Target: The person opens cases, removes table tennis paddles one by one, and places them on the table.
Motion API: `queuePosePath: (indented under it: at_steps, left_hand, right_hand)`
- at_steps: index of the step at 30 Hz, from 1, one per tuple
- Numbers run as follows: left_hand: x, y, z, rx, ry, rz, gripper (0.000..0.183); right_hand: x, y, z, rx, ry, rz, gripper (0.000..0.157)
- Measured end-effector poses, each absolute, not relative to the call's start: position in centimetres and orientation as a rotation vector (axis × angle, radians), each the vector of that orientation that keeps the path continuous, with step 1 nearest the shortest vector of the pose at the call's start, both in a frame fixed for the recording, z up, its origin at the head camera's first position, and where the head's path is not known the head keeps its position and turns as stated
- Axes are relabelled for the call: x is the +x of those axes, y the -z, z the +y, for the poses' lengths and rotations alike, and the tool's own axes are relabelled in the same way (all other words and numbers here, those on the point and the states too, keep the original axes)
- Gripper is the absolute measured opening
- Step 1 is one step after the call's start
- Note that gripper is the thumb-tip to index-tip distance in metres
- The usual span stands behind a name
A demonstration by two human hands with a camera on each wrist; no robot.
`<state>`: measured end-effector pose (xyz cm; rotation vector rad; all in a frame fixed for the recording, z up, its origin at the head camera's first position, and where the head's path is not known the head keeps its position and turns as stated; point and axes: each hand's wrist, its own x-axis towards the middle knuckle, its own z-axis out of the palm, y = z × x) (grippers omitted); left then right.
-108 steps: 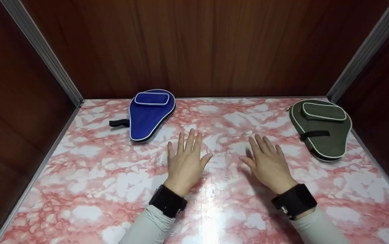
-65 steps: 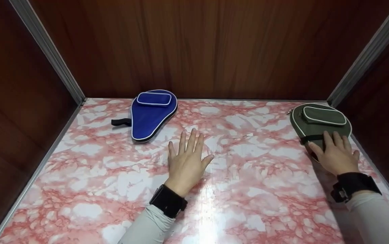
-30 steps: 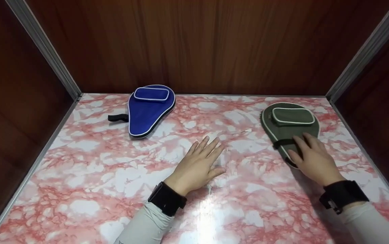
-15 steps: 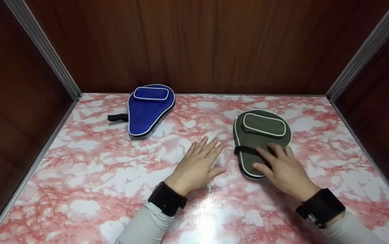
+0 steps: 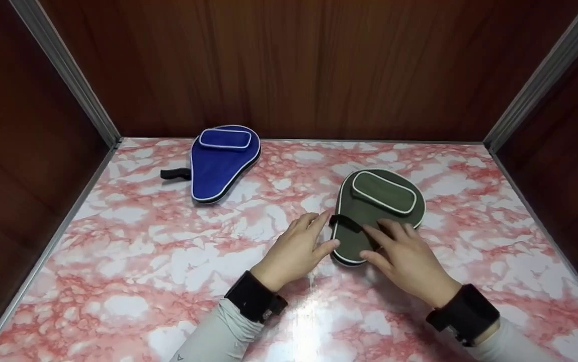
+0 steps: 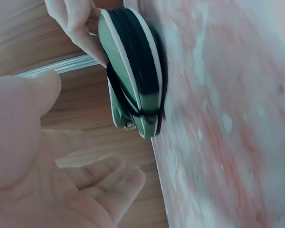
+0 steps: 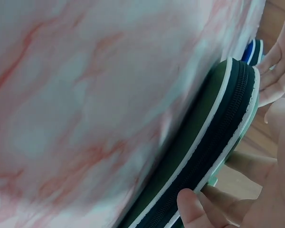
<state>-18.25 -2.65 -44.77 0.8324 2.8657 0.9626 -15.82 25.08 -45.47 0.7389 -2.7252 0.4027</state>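
Note:
An olive green table tennis paddle case (image 5: pixel 377 198), with white piping, a ball pocket and a black strap, lies on the table in front of me. My right hand (image 5: pixel 414 261) rests on its lower right part with fingers spread and slightly bent. In the right wrist view, one fingertip (image 7: pixel 192 206) touches the zipped edge. At the left side of the narrow end is my left hand (image 5: pixel 294 251), fingers loosely extended near the strap; contact is unclear in the head view. From the left wrist view, a gap separates the left hand (image 6: pixel 28 156) from the case (image 6: pixel 130 66).
A blue paddle case (image 5: pixel 223 163) with a black strap lies at the back left. Wooden panels (image 5: pixel 294 70) with metal corner rails enclose the back and sides. Red and white marbled covering spreads over the table (image 5: pixel 133 261).
My right hand has drawn the green case from the far right towards the middle, turning it so its narrow end points lower left. My left hand has moved right to its edge.

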Motion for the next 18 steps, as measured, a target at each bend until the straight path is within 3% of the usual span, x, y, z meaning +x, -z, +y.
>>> queuePosePath:
  at_steps: [18]
  left_hand:
    - [-18.0,45.0,-2.5,0.700,-0.977,2.785,0.071]
  right_hand:
    - [-14.3,45.3,22.9,0.788,-0.499,-2.765,0.055]
